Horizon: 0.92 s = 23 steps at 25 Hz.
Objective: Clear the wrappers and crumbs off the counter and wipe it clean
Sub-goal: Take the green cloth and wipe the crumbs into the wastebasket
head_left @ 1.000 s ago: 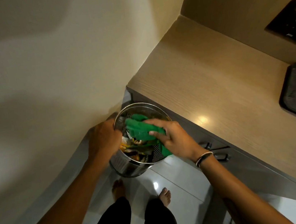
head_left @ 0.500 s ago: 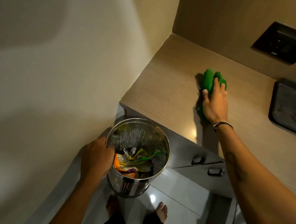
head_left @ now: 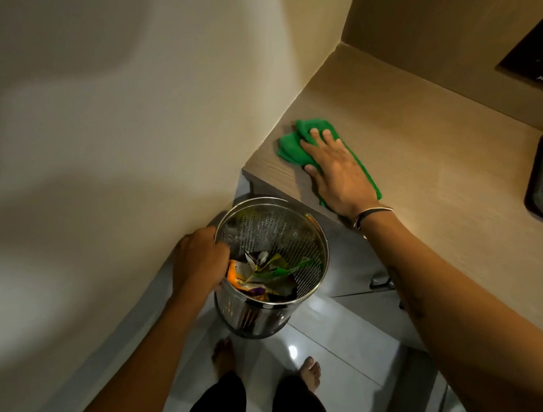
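Head view: right hand (head_left: 338, 176) flat on green cloth (head_left: 293, 142), left hand (head_left: 198, 262) gripping bin (head_left: 301, 233) rim.

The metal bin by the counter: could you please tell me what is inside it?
The metal bin holds crumpled wrappers, orange, green and purple among them. Whatever lies beneath them, and the bin's bottom, is covered.

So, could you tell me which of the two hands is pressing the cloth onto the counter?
The right hand, flat on the green cloth on the wooden counter; the left hand grips the perforated steel bin's rim.
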Each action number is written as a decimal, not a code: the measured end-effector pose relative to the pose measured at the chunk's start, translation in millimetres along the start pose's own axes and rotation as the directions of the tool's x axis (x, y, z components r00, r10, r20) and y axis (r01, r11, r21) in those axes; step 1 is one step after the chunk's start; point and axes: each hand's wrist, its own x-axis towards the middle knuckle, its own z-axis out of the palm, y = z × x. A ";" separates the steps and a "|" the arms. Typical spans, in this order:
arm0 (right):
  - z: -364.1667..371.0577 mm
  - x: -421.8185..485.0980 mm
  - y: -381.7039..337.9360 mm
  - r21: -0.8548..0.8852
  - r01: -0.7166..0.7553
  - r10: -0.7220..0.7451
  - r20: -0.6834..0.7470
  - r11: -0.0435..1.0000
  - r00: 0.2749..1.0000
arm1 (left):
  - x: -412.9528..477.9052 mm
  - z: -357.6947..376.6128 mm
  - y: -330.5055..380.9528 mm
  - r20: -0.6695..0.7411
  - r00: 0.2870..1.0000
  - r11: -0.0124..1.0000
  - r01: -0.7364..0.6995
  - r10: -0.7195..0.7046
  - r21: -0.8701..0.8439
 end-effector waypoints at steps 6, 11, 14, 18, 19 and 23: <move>9.7 -35.5 -40.3 0.059 0.257 -0.261 0.081 0.965 0.962 | -2.2 -4.7 1.0 0.024 1.000 0.999 -0.002 0.003 -0.039; 42.8 -94.2 -77.5 0.162 0.261 -0.306 0.425 0.952 0.852 | -5.6 3.3 -1.3 0.018 0.999 0.999 -0.034 0.034 -0.018; 55.7 -136.8 -82.2 0.293 0.006 -0.141 0.441 0.956 0.887 | -17.4 25.3 -16.4 0.033 0.991 0.988 -0.134 0.131 0.080; 65.9 -163.8 -84.2 0.328 -0.060 -0.004 0.192 0.943 0.981 | -21.8 51.3 -52.1 0.040 0.999 0.999 -0.029 0.028 0.018; 69.9 -169.0 -87.8 0.292 -0.041 -0.028 0.229 0.956 0.973 | -23.9 55.6 -57.8 0.049 0.999 1.000 0.000 0.000 -0.004; 92.1 -177.0 -82.3 0.266 -0.037 -0.060 0.350 0.963 0.935 | -26.6 73.9 -73.2 0.051 0.998 0.998 0.040 -0.037 -0.048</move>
